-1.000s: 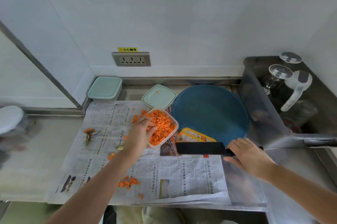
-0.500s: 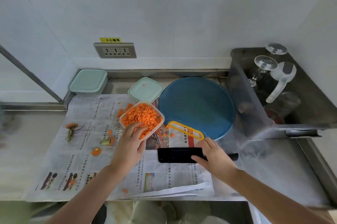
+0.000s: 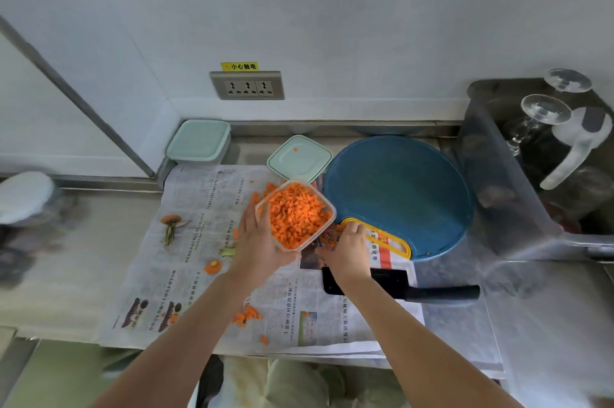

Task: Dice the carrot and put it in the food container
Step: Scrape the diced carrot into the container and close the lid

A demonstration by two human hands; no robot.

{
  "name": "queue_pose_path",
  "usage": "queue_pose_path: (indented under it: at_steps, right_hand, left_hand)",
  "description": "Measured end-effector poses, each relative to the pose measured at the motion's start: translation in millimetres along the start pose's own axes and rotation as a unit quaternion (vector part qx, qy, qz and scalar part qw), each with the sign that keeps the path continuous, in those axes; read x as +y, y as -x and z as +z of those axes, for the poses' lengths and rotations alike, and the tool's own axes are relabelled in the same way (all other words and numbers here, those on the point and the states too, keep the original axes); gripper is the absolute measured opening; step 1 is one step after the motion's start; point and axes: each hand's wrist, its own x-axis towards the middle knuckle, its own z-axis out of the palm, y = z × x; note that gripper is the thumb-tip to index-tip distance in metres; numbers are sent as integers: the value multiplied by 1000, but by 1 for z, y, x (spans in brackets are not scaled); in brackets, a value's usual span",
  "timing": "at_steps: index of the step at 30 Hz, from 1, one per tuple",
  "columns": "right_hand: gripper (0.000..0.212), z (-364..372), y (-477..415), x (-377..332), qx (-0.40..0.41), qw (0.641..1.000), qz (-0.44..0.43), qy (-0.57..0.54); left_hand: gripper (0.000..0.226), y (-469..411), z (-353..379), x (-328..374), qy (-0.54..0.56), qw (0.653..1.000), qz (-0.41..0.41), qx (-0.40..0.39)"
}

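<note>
Plastic, paper and steel on show here.
Clear glossy plastic food container (image 3: 328, 212), matt creased newspaper (image 3: 199, 208), dull brushed-metal counter (image 3: 76, 274), smooth matt blue plastic cutting board (image 3: 398, 194), matt black knife (image 3: 442, 293), glossy wine glasses (image 3: 541, 108).

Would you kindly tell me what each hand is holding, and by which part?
Left hand grips the food container by its near-left side; right hand: cannot tell.
</note>
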Motion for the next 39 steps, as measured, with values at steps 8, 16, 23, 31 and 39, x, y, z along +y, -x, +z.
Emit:
queue_pose_path:
  at_steps: [8,16,23,31,39]
  right_hand:
    - [23,11,-10,6,39,997,-70,-16]
    - [22,-1,-29,-7,-20,989,-75,127]
    - [17,-13,-37,-15,-90,974,-73,193]
    - [7,-60,-33,-21,-16,995,-60,-73]
    - [31,-56,-37,-57,-121,984,-132,25]
  left_hand:
    - [140,-21,2,12,-100,991,-14,-91]
    - [138,-36,-2,6,-53,993,-11,-103]
    - [139,-24,-9,1,-39,995,2,-92]
    - [146,-3,-8,-17,-66,989,36,-128]
    - [151,-3,-7,-10,-44,987,-1,-153]
